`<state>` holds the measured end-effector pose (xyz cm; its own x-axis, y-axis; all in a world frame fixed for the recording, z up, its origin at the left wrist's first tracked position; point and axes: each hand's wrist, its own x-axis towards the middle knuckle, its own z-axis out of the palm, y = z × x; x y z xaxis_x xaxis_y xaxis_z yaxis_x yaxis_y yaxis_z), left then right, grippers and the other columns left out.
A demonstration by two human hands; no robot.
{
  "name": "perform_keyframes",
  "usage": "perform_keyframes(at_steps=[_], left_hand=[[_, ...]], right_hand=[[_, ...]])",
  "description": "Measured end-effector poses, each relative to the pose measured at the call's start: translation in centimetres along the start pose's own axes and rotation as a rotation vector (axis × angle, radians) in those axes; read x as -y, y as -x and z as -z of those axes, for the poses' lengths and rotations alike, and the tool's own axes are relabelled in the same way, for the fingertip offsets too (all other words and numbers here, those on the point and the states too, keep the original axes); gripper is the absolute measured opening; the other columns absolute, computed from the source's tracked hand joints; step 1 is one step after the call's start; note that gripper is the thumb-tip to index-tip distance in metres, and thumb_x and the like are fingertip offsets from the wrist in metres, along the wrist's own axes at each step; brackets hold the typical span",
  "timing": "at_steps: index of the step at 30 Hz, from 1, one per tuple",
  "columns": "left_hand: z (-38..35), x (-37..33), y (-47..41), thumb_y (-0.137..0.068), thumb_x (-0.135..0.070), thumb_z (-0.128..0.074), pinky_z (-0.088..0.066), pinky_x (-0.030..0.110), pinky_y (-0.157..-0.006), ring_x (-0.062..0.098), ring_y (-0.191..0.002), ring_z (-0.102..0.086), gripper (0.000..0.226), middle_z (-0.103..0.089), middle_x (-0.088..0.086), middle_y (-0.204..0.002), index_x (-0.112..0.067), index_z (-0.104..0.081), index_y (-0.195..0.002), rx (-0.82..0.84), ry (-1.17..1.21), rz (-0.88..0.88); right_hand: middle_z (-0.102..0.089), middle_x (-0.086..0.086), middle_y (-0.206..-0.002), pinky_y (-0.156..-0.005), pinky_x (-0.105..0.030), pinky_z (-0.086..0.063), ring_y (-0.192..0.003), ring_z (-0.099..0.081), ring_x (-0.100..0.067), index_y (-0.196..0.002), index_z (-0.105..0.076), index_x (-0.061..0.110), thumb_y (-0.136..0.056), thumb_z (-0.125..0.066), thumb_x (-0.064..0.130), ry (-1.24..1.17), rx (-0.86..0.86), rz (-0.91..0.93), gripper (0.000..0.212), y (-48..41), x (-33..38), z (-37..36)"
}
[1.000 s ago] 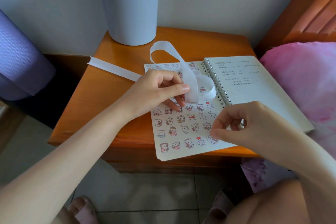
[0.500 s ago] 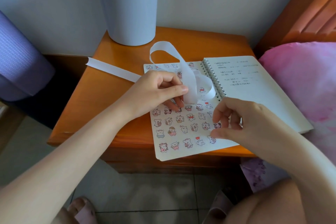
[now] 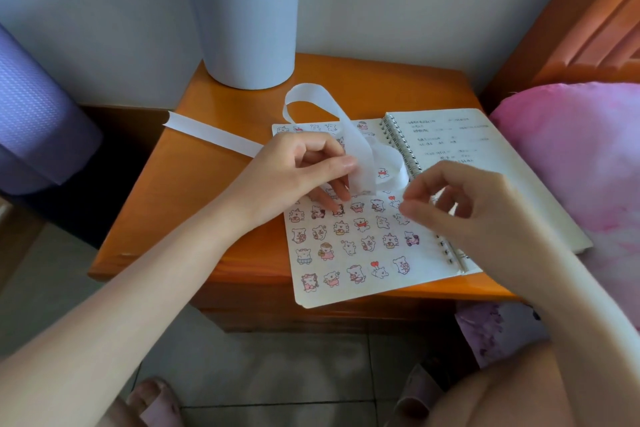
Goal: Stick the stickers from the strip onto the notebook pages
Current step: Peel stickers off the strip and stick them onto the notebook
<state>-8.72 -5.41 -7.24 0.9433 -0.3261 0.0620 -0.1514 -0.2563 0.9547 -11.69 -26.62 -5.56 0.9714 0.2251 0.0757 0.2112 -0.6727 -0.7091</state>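
1. Stickers [image 3: 361, 224] already cover most of the left page [image 3: 311, 296] of the notebook [image 3: 401, 149], which lies open on the worktop [image 3: 194, 204], so you look well along.
2. Your left hand [image 3: 298, 170] pinches the strip [image 3: 349, 135] above the middle of that page; the strip's tail trails off the worktop's far-left edge.
3. Your right hand [image 3: 460, 204] hovers just right of it, thumb and forefinger nearly together; I cannot tell whether they hold a sticker.
4. One bear sticker [image 3: 382, 173] shows on the strip's loop, and the written right page [image 3: 502, 184] shows none that I can see.
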Motion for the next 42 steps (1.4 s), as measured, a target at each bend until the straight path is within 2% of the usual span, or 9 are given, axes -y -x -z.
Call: perform_keyframes(at_steps=[4, 7, 17, 23, 27, 29, 34, 37, 42], left_hand=[[0.1, -0.1, 0.1, -0.091, -0.016, -0.057, -0.057, 0.021, -0.06, 0.012, -0.072, -0.071, 0.015, -0.072, -0.005, -0.077, -0.006, -0.067, -0.087, -0.034, 0.023, -0.043], [0.1, 0.0, 0.1, -0.091, -0.015, -0.057, -0.059, 0.026, -0.061, 0.015, -0.072, -0.071, 0.014, -0.071, -0.005, -0.075, -0.006, -0.067, -0.087, -0.049, 0.039, -0.061], [0.0, -0.1, 0.1, -0.091, -0.015, -0.057, -0.057, 0.023, -0.058, 0.016, -0.068, -0.07, 0.013, -0.071, 0.002, -0.074, -0.006, -0.066, -0.088, -0.071, 0.079, -0.08], [0.0, 0.1, 0.0, -0.091, -0.015, -0.057, -0.059, 0.028, -0.062, 0.019, -0.07, -0.071, 0.013, -0.071, 0.003, -0.075, -0.005, -0.066, -0.09, -0.067, 0.106, -0.075], [0.0, -0.2, 0.1, -0.092, -0.022, -0.051, -0.059, 0.029, -0.063, 0.019, -0.071, -0.07, 0.027, -0.07, 0.004, -0.077, 0.001, -0.066, -0.092, -0.025, 0.161, -0.056], [0.0, -0.3, 0.2, -0.088, -0.027, -0.051, -0.059, 0.028, -0.064, 0.017, -0.072, -0.07, 0.034, -0.071, 0.002, -0.077, 0.003, -0.066, -0.092, -0.002, 0.176, -0.039], [-0.2, -0.4, 0.2, -0.087, -0.016, -0.061, -0.056, 0.019, -0.063, 0.014, -0.071, -0.071, 0.011, -0.072, 0.002, -0.076, -0.009, -0.068, -0.084, -0.001, 0.081, -0.027], [-0.2, -0.5, 0.3, -0.086, -0.016, -0.061, -0.054, 0.015, -0.061, 0.012, -0.07, -0.071, 0.009, -0.071, 0.004, -0.078, -0.012, -0.068, -0.084, -0.005, 0.077, -0.027], [-0.2, -0.7, 0.4, -0.086, -0.013, -0.061, -0.051, 0.011, -0.059, 0.009, -0.067, -0.071, 0.009, -0.072, -0.004, -0.073, -0.014, -0.068, -0.081, 0.003, 0.082, -0.028]], right_hand=[[-0.067, 0.015, -0.086, -0.062, -0.015, -0.046, -0.074, -0.057, -0.001, -0.088, -0.065, 0.029, -0.08, -0.068, 0.031, -0.055, -0.122, 0.08, 0.008, -0.7, 0.6, -0.2], [-0.068, 0.013, -0.092, -0.062, -0.013, -0.046, -0.08, -0.061, -0.004, -0.093, -0.066, 0.023, -0.079, -0.07, 0.027, -0.069, -0.147, 0.139, 0.016, -1.1, 0.8, -0.8], [-0.066, 0.013, -0.082, -0.06, -0.006, -0.04, -0.075, -0.06, -0.005, -0.089, -0.064, 0.02, -0.079, -0.073, 0.016, -0.05, -0.172, 0.246, 0.014, -1.7, 1.1, -2.1], [-0.065, 0.014, -0.081, -0.058, -0.01, -0.042, -0.074, -0.06, -0.006, -0.09, -0.063, 0.02, -0.079, -0.072, 0.019, -0.071, -0.175, 0.267, 0.014, -1.6, 1.2, -2.2], [-0.064, 0.015, -0.082, -0.057, -0.01, -0.043, -0.074, -0.06, -0.006, -0.09, -0.06, 0.022, -0.08, -0.071, 0.017, -0.073, -0.214, 0.276, 0.016, -1.7, 1.3, -2.4], [-0.064, 0.014, -0.082, -0.057, -0.011, -0.044, -0.073, -0.06, -0.006, -0.091, -0.059, 0.021, -0.081, -0.071, 0.017, -0.087, -0.241, 0.274, 0.016, -1.8, 1.4, -2.4], [-0.063, 0.018, -0.082, -0.06, -0.016, -0.047, -0.078, -0.059, -0.006, -0.092, -0.066, 0.022, -0.083, -0.068, 0.017, -0.052, -0.218, 0.27, 0.01, -1.8, 1.2, -2.4], [-0.061, 0.02, -0.082, -0.063, -0.012, -0.048, -0.081, -0.059, -0.005, -0.094, -0.068, 0.021, -0.083, -0.068, 0.018, -0.03, -0.214, 0.267, 0.011, -1.9, 1.1, -2.5], [-0.063, 0.019, -0.082, -0.062, -0.014, -0.048, -0.08, -0.059, -0.005, -0.093, -0.069, 0.021, -0.083, -0.068, 0.016, -0.024, -0.209, 0.27, 0.011, -1.9, 1.0, -2.5]])
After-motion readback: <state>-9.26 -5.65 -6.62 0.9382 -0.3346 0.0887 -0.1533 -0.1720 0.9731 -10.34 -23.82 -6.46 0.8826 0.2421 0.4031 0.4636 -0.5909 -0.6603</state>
